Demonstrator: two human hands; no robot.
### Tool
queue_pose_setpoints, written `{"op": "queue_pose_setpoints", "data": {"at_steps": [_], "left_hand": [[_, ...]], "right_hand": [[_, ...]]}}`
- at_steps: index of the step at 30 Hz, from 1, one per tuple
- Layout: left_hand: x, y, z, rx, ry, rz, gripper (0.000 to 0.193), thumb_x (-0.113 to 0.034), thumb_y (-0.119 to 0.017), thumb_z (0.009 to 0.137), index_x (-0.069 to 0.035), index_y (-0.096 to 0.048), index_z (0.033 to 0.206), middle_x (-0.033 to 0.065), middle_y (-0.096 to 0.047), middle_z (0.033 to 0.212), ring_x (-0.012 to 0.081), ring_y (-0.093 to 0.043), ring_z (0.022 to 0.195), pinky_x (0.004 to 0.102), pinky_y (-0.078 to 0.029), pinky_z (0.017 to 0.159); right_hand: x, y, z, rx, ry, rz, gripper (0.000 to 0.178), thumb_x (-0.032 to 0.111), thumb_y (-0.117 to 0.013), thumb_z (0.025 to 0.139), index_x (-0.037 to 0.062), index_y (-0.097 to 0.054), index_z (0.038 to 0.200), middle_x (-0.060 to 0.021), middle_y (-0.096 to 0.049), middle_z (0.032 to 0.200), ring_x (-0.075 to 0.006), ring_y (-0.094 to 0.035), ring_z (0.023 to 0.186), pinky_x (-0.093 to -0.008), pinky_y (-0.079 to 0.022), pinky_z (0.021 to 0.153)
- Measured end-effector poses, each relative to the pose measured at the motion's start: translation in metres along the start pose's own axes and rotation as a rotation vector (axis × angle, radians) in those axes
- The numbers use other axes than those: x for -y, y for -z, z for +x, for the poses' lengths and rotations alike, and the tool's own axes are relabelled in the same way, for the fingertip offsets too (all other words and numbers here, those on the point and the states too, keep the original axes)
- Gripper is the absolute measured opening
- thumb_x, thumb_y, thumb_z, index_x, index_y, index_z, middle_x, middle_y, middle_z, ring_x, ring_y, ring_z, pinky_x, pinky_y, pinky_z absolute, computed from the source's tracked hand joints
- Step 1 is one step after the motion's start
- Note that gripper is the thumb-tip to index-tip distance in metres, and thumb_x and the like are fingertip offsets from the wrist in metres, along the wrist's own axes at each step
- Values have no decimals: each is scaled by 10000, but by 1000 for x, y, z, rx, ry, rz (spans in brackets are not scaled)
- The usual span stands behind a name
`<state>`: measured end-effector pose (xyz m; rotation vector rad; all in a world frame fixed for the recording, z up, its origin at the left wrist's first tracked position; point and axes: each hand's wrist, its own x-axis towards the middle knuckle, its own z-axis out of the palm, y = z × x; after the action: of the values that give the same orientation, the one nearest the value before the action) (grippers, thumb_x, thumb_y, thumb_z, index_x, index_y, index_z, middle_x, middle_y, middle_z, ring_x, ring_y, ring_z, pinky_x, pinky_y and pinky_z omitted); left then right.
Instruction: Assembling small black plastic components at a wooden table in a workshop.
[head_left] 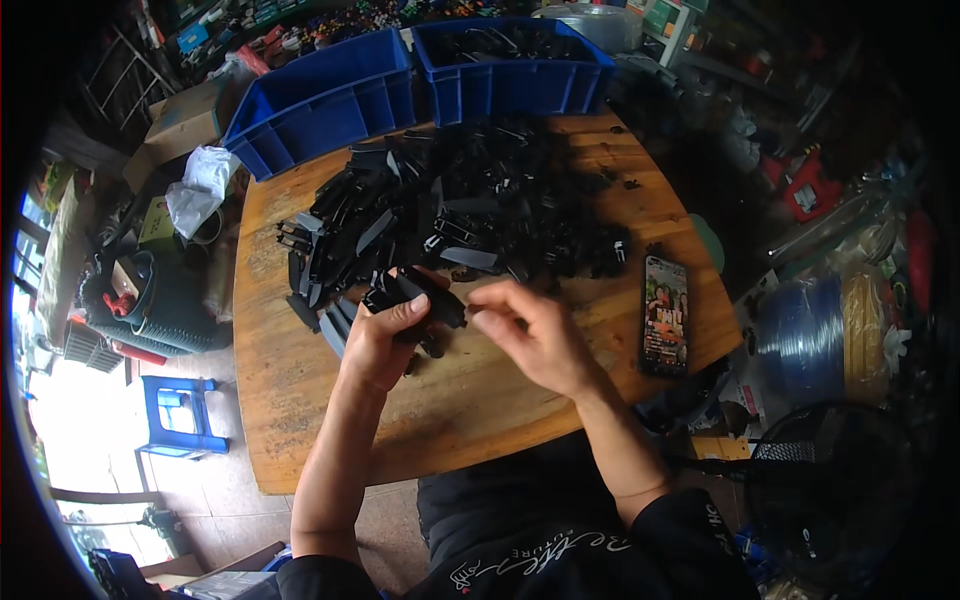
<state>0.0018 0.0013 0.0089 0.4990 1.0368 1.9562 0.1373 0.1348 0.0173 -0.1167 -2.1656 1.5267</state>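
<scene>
My left hand (380, 342) is closed around several long black plastic pieces (436, 298), its thumb pressed on top of them. Their far ends stick out past the fingers, toward my other hand. Close beside those ends, my right hand (540, 335) has its fingers curled in and the thumb and forefinger drawn together. Whatever lies between those fingertips is too small to make out. Just beyond both hands spreads a large heap of black and dark grey plastic parts (470, 190), many of them long and narrow.
Two blue bins stand at the table's far edge: the left bin (325, 105) and the right bin (515, 85), which holds dark parts. A lit phone (664, 315) lies at the right of the wooden table (450, 420). On the floor at left is a blue stool (180, 415).
</scene>
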Motion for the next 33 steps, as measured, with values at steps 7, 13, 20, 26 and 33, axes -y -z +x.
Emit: {"op": "queue_pose_setpoints", "data": {"at_steps": [7, 13, 20, 26, 33], "left_hand": [[-5, 3, 7, -44, 26, 34, 368, -82, -670, 760, -4, -556, 1100, 61, -602, 907, 160, -569, 874, 281, -442, 783], [-1, 3, 7, -28, 40, 51, 348, -79, -672, 755, -13, -559, 1078, 58, -600, 895, 160, -574, 849, 268, -448, 755], [-2, 0, 5, -10, 50, 105, 347, -81, -662, 754, 13, -532, 1062, 104, -614, 894, 197, -604, 759, 295, -501, 560], [2, -7, 1, 11, 144, 144, 316, -89, -710, 692, 5, -605, 975, 53, -628, 860, 131, -560, 740, 237, -428, 659], [7, -11, 2, 20, 133, 230, 283, -69, -712, 686, -9, -620, 946, 27, -616, 798, 109, -534, 704, 232, -411, 626]], "right_hand": [[0, 44, -12, -194, 75, -539, 98, -13, -625, 777, 7, -613, 872, -99, -617, 788, -205, -593, 648, -276, -460, 561], [-18, 5, -15, -64, 150, -786, 144, 52, -690, 698, -1, -637, 821, -115, -570, 777, -283, -555, 768, -359, -462, 664], [-17, 8, -15, 12, -38, -536, 95, 1, -617, 771, -12, -564, 848, -111, -555, 855, -224, -582, 779, -305, -475, 666], [-12, 23, -19, -39, -145, 95, 211, 51, -566, 870, 35, -550, 1080, -11, -564, 893, -58, -525, 785, -209, -444, 704], [-11, 17, -16, -147, -137, 590, 165, 12, -593, 845, 5, -529, 997, -94, -602, 1002, -143, -591, 929, -246, -478, 829]]}}
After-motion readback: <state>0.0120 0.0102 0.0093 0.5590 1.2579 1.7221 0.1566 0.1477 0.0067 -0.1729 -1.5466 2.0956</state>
